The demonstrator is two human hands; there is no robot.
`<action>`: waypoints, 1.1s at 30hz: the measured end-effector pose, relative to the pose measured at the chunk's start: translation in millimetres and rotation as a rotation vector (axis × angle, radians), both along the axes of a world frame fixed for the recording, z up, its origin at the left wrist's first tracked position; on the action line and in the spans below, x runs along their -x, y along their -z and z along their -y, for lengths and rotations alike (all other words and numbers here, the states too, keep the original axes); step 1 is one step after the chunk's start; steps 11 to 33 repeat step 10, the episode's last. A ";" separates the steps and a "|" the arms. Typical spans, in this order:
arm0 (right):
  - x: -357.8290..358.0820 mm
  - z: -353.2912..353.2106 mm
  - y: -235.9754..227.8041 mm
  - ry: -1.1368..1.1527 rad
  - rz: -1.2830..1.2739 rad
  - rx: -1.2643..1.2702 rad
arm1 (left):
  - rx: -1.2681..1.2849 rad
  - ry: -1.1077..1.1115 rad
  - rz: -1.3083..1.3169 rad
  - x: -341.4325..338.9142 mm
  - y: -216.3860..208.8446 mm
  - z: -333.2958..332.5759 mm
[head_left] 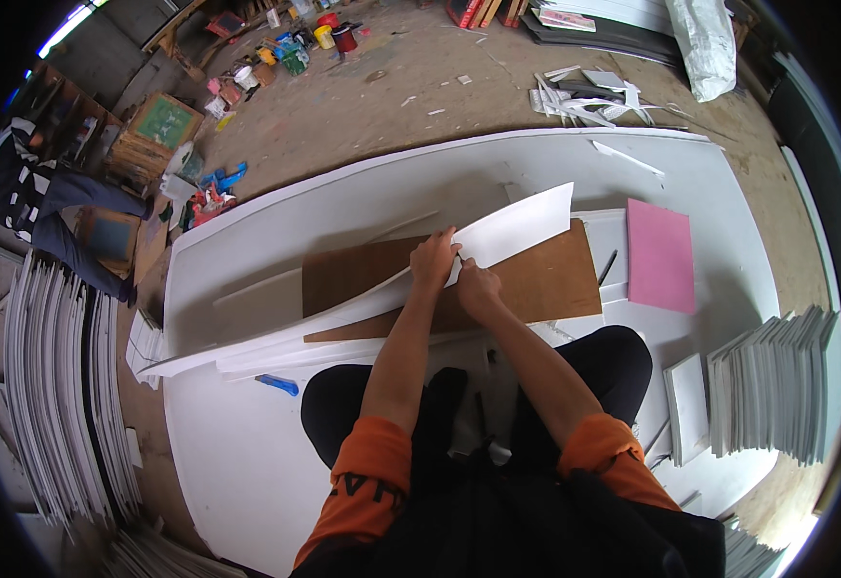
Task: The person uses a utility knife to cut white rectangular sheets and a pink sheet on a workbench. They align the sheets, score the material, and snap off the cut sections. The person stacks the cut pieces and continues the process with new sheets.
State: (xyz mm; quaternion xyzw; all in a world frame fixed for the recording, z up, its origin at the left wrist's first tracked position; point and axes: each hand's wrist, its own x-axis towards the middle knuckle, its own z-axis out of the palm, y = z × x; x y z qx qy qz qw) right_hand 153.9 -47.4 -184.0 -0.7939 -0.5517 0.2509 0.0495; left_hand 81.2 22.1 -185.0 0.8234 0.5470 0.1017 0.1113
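A long, curved white sheet lies slantwise over a brown board. Its right end lifts off the board, and its left end reaches past the board's left side. My left hand is closed on the sheet near its middle, fingertips at the far edge. Close beside it, my right hand is a fist at the sheet's near edge. A small dark tip shows between the two hands; what the right fist holds is mostly hidden. A blue utility knife lies to the left of my knees.
I sit on a big white panel. To the right are a pink board, a dark pen-like stick and stacked white sheets. White offcuts lie beyond. Another person stands at far left, near stacked panels.
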 end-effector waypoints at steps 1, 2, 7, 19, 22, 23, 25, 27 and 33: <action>-1.1 8.3 -0.6 -0.010 0.023 -0.006 | 0.011 -0.014 -0.013 -2.8 -1.5 -0.3; -1.4 14.9 -1.6 -0.019 0.046 -0.012 | 0.048 -0.023 -0.012 -1.8 -3.8 -2.3; 0.8 30.9 10.0 -0.004 0.089 -0.008 | 0.089 0.021 0.023 2.9 -0.8 -6.9; 3.7 26.7 12.6 0.015 0.090 0.037 | 0.065 0.035 0.026 3.0 1.4 -5.4; 3.7 26.7 12.6 0.015 0.090 0.037 | 0.065 0.035 0.026 3.0 1.4 -5.4; 3.7 26.7 12.6 0.015 0.090 0.037 | 0.065 0.035 0.026 3.0 1.4 -5.4; 3.7 26.7 12.6 0.015 0.090 0.037 | 0.065 0.035 0.026 3.0 1.4 -5.4; 3.7 26.7 12.6 0.015 0.090 0.037 | 0.065 0.035 0.026 3.0 1.4 -5.4; 3.7 26.7 12.6 0.015 0.090 0.037 | 0.065 0.035 0.026 3.0 1.4 -5.4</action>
